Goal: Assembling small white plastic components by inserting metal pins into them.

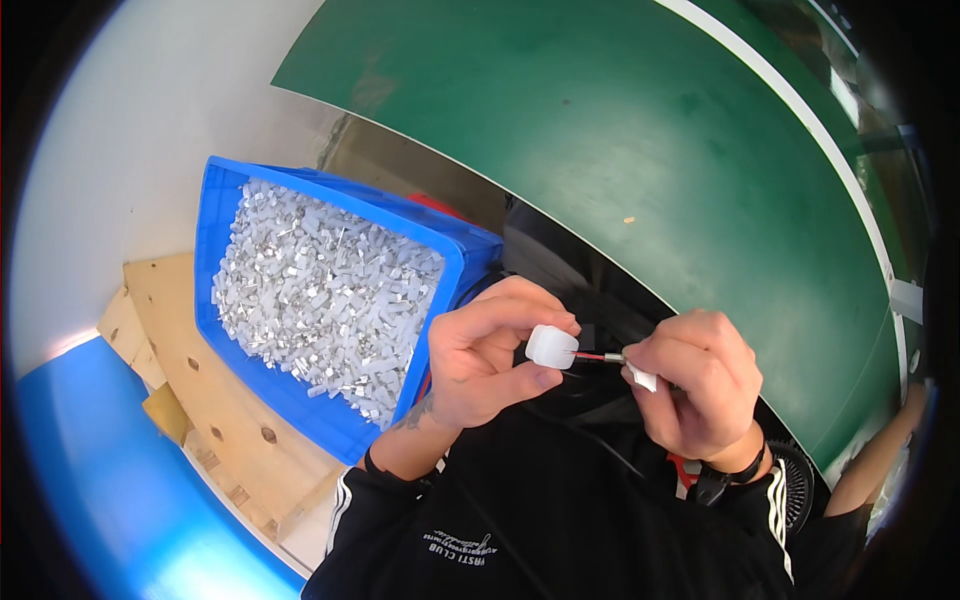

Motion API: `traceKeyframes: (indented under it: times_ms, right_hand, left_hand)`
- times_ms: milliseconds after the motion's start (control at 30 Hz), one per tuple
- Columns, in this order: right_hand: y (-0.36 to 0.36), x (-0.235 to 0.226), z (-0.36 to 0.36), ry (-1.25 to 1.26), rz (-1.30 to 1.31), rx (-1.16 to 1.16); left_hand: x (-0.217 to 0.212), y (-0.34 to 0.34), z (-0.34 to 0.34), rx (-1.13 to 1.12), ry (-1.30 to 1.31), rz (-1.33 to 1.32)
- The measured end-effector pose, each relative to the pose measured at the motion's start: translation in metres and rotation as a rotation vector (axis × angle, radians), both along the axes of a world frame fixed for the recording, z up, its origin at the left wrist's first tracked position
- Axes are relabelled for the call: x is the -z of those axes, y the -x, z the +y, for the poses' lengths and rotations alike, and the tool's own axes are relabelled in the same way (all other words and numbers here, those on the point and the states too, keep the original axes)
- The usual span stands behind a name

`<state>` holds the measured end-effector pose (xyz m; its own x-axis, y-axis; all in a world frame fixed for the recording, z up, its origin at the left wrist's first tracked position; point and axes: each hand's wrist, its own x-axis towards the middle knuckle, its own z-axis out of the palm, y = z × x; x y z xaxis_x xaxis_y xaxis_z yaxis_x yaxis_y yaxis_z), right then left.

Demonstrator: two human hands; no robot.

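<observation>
Head view, looking down over the lap. Left hand point(490, 355) sits just below centre, thumb and forefinger pinched shut on a small rounded white plastic cap point(551, 346). Right hand point(700, 385) is at its 3 o'clock, close but not touching, fingers curled and clamped on a second small white plastic piece point(643, 378) that pokes out below the thumb. Between the two hands runs a short thin red wire with a metal tip point(597, 357), one end at the cap, the other under the right thumb; whether the tip is already seated in the right-hand piece is hard to tell, fingers cover the joint. A dark band is on the right wrist. Both forearms come up from 6 o'clock in black sleeves with white stripes point(345, 500). At 9 to 10 o'clock of the hands, a blue rectangular plastic crate point(455, 250) heaped with small white plastic and metal connector parts point(320, 290); its near corner lies just beside the left hand. The crate rests on a pale wooden pallet with round holes point(200, 370). From 12 to 3 o'clock, a wide green conveyor belt with a white edge strip point(640, 140) sweeps across.
</observation>
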<state>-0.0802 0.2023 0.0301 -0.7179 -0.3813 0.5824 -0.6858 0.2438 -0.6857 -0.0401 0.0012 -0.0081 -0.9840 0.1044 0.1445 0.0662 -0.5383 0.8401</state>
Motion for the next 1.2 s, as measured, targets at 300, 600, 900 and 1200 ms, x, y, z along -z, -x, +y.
traceKeyframes:
  times_ms: [300,600,900,1200]
  right_hand:
    - [0.004,-0.006,0.004,-0.062,-0.02,-0.013]
    - [0.006,-0.009,0.005,-0.119,0.02,-0.025]
    - [0.005,-0.009,0.006,-0.129,-0.026,-0.02]
    - [0.0,0.002,0.003,-0.064,-0.227,-0.069]
  left_hand:
    - [-0.007,0.002,-0.006,0.023,0.229,0.042]
    - [-0.006,0.001,-0.007,0.027,0.27,0.01]
    - [-0.006,0.003,-0.005,0.028,0.316,0.03]
    - [-0.011,0.005,0.002,0.01,0.423,0.068]
